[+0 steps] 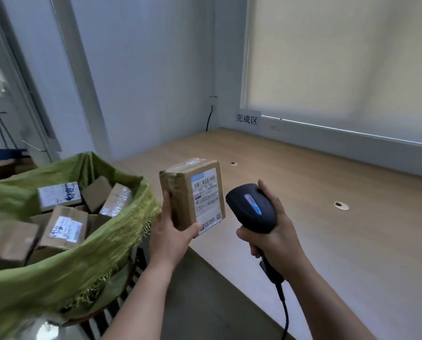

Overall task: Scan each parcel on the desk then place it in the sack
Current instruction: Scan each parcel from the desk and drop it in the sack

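Left hand: grips small taped brown cardboard parcel upright, label turned toward scanner. Right hand: clenched round black handheld barcode scanner, just beside parcel, likely mid-scan. Green woven sack, box-filled: left of parcel. Pale wooden worktop: beyond parcel.

Your two forearms come up from the lower edge of the head view, and both are bare all the way to that edge, with no sleeve or cuff showing on either; your left hand is ungloved, with no ring on the fingers that show and no watch or band at the wrist; your right hand is likewise ungloved, its wrist plain. Your fingernails, where they show, are short and unpainted; nothing more of your body is in view.
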### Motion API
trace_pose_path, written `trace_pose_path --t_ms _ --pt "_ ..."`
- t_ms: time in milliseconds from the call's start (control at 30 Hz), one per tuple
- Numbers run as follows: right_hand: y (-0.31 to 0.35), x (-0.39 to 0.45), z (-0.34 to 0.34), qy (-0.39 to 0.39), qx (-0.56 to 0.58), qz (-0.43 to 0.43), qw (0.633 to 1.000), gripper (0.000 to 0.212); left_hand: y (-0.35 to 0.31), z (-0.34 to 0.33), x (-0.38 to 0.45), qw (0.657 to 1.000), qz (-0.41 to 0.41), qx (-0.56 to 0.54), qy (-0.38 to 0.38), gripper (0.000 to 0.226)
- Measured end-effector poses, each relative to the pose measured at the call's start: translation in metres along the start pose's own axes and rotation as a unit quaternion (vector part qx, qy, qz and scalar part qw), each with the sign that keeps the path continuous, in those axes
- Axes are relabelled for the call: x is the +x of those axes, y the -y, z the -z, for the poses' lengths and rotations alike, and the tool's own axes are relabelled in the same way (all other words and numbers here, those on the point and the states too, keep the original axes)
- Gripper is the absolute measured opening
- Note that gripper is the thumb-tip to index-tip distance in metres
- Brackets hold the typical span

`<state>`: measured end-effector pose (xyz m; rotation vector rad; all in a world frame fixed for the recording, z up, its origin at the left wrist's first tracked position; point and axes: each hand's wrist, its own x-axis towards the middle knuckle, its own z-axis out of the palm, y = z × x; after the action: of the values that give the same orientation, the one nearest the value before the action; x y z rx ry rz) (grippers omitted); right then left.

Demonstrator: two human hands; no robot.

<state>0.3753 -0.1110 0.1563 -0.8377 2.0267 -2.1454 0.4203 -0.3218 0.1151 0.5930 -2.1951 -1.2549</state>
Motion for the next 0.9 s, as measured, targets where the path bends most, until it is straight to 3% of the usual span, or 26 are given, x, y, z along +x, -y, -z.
trace_pose_path --t_ms 533,733,800,900 --pt "-0.030 0.136 -0.219 0.112 0.040 -0.009 0.993 0.098 0.101 0.174 0.136 0.976 0.089 0.078 -0.180 0.097" --pt "-0.047 0.159 -0.241 0.096 0.047 -0.010 0.994 0.097 0.117 0.184 0.171 0.958 0.089 0.203 -0.183 0.068" --pt "-0.050 0.159 -0.235 0.079 0.047 -0.017 0.996 0.095 0.117 0.172 0.176 0.959 0.037 0.212 -0.187 0.063" --pt "-0.053 0.153 -0.218 0.054 0.042 -0.041 0.997 0.096 0.105 0.146 0.174 0.979 0.003 0.165 -0.121 0.065"
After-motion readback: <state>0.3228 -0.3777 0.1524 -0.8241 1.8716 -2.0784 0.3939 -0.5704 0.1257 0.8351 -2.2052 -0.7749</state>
